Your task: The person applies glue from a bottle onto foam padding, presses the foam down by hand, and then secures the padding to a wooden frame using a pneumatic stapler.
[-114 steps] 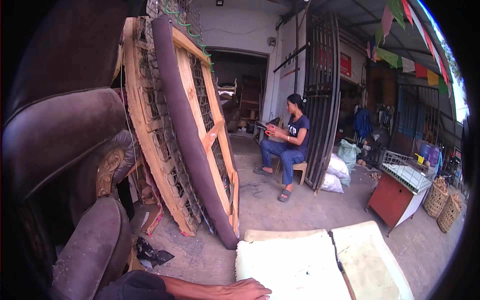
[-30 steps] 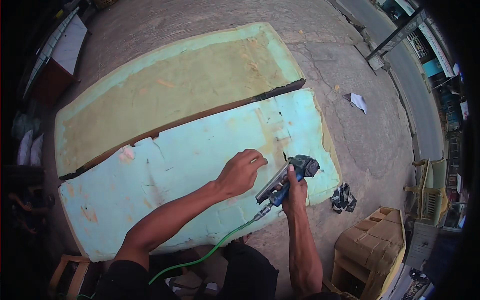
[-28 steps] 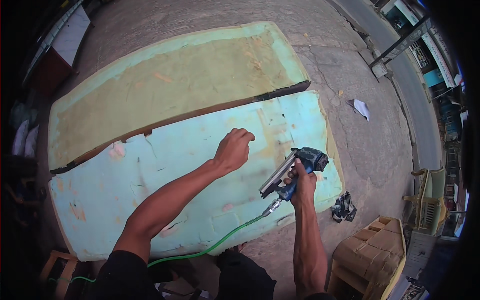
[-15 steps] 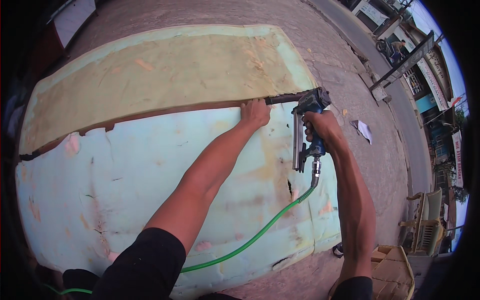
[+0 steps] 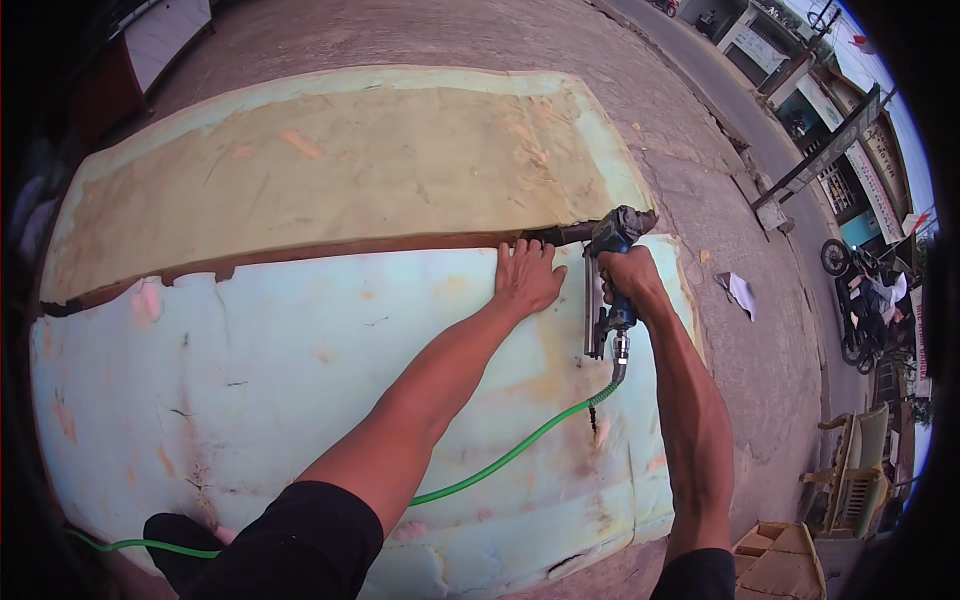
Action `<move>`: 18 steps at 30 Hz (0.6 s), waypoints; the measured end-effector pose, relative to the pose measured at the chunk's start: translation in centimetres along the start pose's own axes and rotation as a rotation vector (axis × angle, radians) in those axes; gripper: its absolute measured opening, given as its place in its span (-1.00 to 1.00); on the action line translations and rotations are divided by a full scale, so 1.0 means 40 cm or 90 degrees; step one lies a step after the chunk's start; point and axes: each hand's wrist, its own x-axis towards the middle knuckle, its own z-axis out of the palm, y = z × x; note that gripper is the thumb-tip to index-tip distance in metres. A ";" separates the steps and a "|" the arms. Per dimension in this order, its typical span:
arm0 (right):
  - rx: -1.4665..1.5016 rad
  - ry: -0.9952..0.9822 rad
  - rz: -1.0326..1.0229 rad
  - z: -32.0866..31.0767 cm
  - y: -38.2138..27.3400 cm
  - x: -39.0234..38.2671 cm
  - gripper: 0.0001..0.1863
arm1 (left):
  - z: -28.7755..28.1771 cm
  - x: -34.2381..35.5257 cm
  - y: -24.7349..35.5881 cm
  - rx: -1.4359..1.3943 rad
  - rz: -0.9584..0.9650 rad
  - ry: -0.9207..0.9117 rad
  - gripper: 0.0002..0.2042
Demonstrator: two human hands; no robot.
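My left hand (image 5: 528, 280) rests with fingers spread on the edge of the pale mint foam slab (image 5: 350, 400), at the dark seam beside the tan-topped foam slab (image 5: 350, 160). My right hand (image 5: 625, 275) grips a blue-black pneumatic stapler (image 5: 618, 230) with a long silver magazine. The stapler's head is over the right end of the seam; whether it touches cannot be seen clearly. A green air hose (image 5: 520, 450) runs from the stapler's handle across the near slab to the lower left.
A red-and-white counter (image 5: 150, 60) stands top left. At right are a white paper scrap (image 5: 738, 292), a post with signboard (image 5: 820, 150), a road with motorbikes (image 5: 860, 300), a carved chair frame (image 5: 850, 470) and a cardboard-covered piece (image 5: 780, 560).
Both hands and the stapler have moved up the slabs to the seam since a second ago. My left fingers, earlier curled, now lie spread. A motorbike has appeared on the road.
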 end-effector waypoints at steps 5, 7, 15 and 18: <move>0.013 -0.082 -0.033 0.087 0.021 -0.017 -0.75 | -0.030 0.028 -0.070 -0.086 -0.067 -0.060 -0.55; -0.048 -0.046 -0.033 0.075 0.035 -0.030 -0.72 | -0.090 0.000 -0.080 0.128 0.036 -0.001 -0.63; -0.042 -0.097 -0.057 0.128 -0.034 -0.054 -0.75 | -0.095 -0.084 -0.171 0.031 0.023 0.073 -0.77; -0.012 -0.123 -0.063 0.161 -0.064 -0.044 -0.76 | -0.078 -0.087 -0.166 0.007 0.003 0.103 -0.78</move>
